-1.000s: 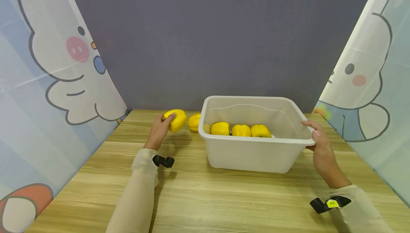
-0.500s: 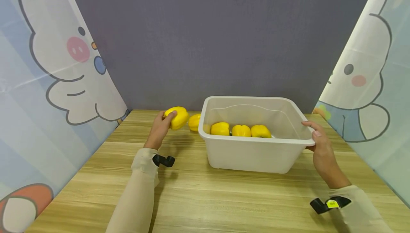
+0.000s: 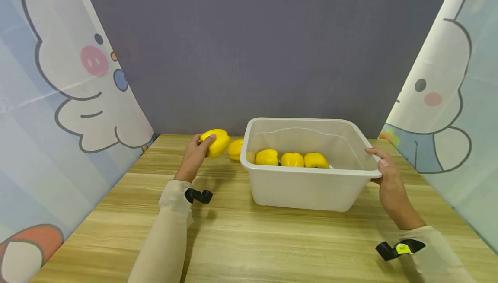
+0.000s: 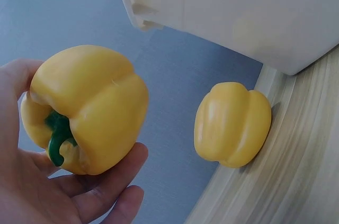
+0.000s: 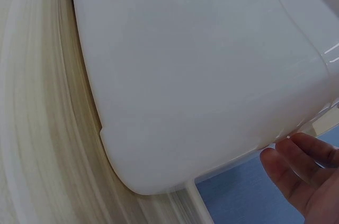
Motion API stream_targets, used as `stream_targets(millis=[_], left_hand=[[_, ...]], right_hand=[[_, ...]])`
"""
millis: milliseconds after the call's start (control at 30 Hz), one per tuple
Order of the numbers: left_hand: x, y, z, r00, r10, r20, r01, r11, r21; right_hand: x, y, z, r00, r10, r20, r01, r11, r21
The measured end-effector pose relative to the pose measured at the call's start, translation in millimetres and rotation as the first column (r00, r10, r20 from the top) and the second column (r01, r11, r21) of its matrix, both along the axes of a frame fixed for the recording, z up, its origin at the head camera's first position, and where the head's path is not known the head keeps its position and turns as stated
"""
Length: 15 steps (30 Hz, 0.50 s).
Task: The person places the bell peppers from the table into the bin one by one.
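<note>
My left hand (image 3: 194, 155) grips a yellow bell pepper (image 3: 218, 142) above the table, left of a white plastic bin. In the left wrist view the held pepper (image 4: 100, 107) shows its green stem towards the palm, with fingers curled beneath it. A second yellow pepper (image 4: 232, 124) rests on the table between that hand and the bin, partly hidden by the bin in the head view. My right hand (image 3: 391, 186) holds the right rim of the bin (image 3: 311, 190), thumb on top and fingers under the lip. Inside the bin lie 3 yellow peppers (image 3: 292, 160) in a row.
The wood-grain table (image 3: 249, 248) extends in front of the bin. A dark grey panel (image 3: 264, 49) stands along the back edge. Cartoon-printed curtains (image 3: 78, 101) close off the left and right sides.
My left hand has lifted the pepper slightly and shifted it a little to the right. The right hand keeps its hold on the bin rim, and the bin stays in place.
</note>
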State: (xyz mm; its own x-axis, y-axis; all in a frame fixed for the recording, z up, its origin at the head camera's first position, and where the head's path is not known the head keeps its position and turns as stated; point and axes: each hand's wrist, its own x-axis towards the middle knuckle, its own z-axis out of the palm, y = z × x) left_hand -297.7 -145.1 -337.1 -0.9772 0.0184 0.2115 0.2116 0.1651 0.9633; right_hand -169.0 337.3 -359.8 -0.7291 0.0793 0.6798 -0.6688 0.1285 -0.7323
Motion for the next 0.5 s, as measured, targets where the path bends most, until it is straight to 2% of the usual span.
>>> stream_targets(millis=[267, 500], left_hand=[[2.8, 1.4, 3.1, 1.000, -0.006, -0.004, 0.006, 1.000, -0.008], [6.3, 3.9, 7.9, 1.000, -0.016, -0.025, 0.015, 1.000, -0.010]], right_hand=[[0.4, -0.6, 0.4, 1.000, -0.009, 0.006, 0.009, 1.000, 0.013], [-0.5, 0.8, -0.3, 1.000, 0.014, -0.006, -0.014, 1.000, 0.004]])
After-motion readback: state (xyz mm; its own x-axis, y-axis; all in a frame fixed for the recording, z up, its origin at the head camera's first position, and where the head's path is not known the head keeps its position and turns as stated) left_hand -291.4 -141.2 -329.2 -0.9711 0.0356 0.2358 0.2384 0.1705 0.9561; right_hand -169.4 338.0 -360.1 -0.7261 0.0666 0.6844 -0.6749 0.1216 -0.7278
